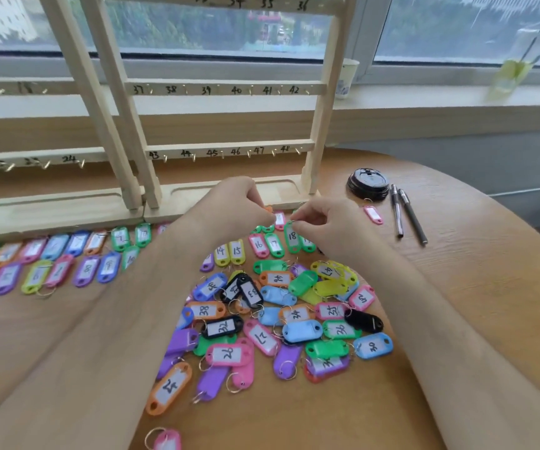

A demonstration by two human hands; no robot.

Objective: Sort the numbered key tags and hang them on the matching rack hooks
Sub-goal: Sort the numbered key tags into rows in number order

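A green key tag marked 18 [292, 238] lies among a sorted row with tags 16 [258, 245] and 17 [274, 244]. My right hand [322, 224] pinches the ring at the top of tag 18. My left hand [236, 203] has its fingers curled at a pink tag [280, 219] just beside it; what it grips is partly hidden. A loose pile of coloured tags [278, 316] lies between my forearms. The wooden rack [229, 151] with numbered hooks 37 to 48 stands behind my hands.
Rows of sorted tags [51, 261] lie at the left along the rack base. A second rack [35, 160] stands to the left. A black lid [368, 184], two pens [405, 216] and a lone pink tag [373, 215] lie at the right. A paper cup [348, 77] stands on the sill.
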